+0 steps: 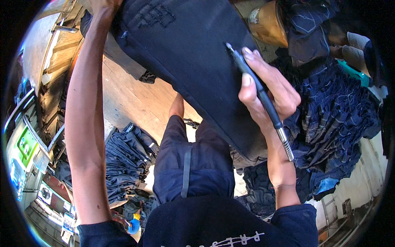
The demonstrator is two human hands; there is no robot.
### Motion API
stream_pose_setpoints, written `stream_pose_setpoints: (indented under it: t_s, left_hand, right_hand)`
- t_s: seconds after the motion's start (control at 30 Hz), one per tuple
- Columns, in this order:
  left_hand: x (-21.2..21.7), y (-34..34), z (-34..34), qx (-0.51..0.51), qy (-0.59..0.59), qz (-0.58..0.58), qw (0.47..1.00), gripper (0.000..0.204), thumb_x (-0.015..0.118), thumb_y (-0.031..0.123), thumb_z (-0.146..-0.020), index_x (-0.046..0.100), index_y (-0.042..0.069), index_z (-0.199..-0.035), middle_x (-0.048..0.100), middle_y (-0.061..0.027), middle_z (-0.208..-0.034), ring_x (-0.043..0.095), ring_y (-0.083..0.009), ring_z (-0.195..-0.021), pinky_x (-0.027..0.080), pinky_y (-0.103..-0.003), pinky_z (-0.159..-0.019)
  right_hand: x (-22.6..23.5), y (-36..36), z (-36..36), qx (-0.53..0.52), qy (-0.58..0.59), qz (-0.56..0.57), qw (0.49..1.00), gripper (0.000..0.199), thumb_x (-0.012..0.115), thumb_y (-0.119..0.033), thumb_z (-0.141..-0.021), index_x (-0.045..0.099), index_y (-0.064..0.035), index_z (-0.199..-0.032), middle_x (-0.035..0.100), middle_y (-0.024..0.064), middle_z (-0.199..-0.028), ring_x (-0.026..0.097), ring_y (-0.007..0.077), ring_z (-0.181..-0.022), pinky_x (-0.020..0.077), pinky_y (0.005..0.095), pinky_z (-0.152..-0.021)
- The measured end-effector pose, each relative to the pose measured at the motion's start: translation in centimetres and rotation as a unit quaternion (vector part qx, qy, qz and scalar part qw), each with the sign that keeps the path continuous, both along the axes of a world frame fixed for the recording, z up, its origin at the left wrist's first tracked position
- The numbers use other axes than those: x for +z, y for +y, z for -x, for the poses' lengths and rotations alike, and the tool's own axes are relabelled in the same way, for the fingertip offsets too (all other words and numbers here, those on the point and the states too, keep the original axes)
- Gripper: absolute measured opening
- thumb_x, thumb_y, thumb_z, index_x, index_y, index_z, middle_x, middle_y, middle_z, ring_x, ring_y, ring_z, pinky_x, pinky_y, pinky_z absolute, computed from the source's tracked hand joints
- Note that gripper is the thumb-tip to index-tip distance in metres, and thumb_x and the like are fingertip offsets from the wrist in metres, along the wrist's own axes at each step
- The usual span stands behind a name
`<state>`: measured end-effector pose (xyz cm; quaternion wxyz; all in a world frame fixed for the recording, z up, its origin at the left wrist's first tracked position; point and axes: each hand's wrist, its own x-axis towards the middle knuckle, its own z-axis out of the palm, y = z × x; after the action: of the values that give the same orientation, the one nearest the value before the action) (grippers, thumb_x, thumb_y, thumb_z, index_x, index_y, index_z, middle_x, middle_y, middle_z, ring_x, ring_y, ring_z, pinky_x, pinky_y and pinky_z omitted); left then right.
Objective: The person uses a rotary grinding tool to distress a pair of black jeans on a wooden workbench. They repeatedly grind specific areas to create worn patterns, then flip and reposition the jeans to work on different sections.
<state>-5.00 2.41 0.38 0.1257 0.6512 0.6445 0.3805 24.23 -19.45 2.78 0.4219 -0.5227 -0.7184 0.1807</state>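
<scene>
A pen-shaped rotary tool (259, 90), black-gripped with a metal collar at its rear end, is held pencil-fashion in the right hand (267, 88); the fingers are clamped around its shaft. The tip is set against the dark denim garment (193, 53), at the garment's right side near the edge.

The garment is stretched over a form and slopes up and away from the body. Faint scored marks are seen on the garment's upper left part.

The left arm is extended alongside the garment's left edge, and the left hand (105, 5) is cut off by the frame top; whether it grips the cloth cannot be told.

Step judged in hand: abrading or marking the fabric surface with the tool tip. The next stroke is judged to call for steady tip pressure and taut cloth.

Right of the garment, a heap of folded denim (337, 111) is piled; below its left side, a second stack (123, 164) lies on the floor.
</scene>
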Motion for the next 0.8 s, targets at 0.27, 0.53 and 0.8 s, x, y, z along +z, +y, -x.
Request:
stream_pose_setpoints:
  t_s: [0.27,0.53,0.8]
  left_hand:
    - [0.0,-0.3,0.1,-0.006,0.025,0.003,1.000,0.055,0.093,0.044,-0.081,0.080,0.001,-0.114,0.080,-0.0138,-0.107,0.074,-0.0239,-0.099,0.056,-0.036,-0.091]
    - [0.1,-0.3,-0.2,-0.007,0.003,-0.007,1.000,0.051,0.093,0.041,-0.082,0.080,0.002,-0.111,0.080,-0.0129,-0.105,0.074,-0.0226,-0.097,0.057,-0.035,-0.088]
    - [1.0,-1.0,-0.8,-0.004,-0.004,0.025,1.000,0.050,0.092,0.040,-0.082,0.081,0.002,-0.112,0.081,-0.0131,-0.105,0.075,-0.0228,-0.096,0.057,-0.035,-0.088]
  right_hand:
    - [-0.2,0.3,0.0,-0.001,-0.014,-0.001,1.000,0.029,0.077,-0.005,-0.081,0.079,0.0071,-0.106,0.081,0.0225,-0.101,0.082,0.0359,-0.101,0.0655,0.0473,-0.097]
    - [-0.2,-1.2,-0.6,-0.012,-0.020,0.015,1.000,0.028,0.076,-0.005,-0.081,0.079,0.0071,-0.107,0.081,0.0227,-0.101,0.082,0.0358,-0.101,0.0654,0.0473,-0.098]
    - [-0.4,-2.7,-1.9,-0.015,-0.004,0.032,0.999,0.029,0.073,-0.006,-0.085,0.079,0.0071,-0.111,0.081,0.0247,-0.107,0.080,0.0369,-0.105,0.0637,0.0471,-0.100]
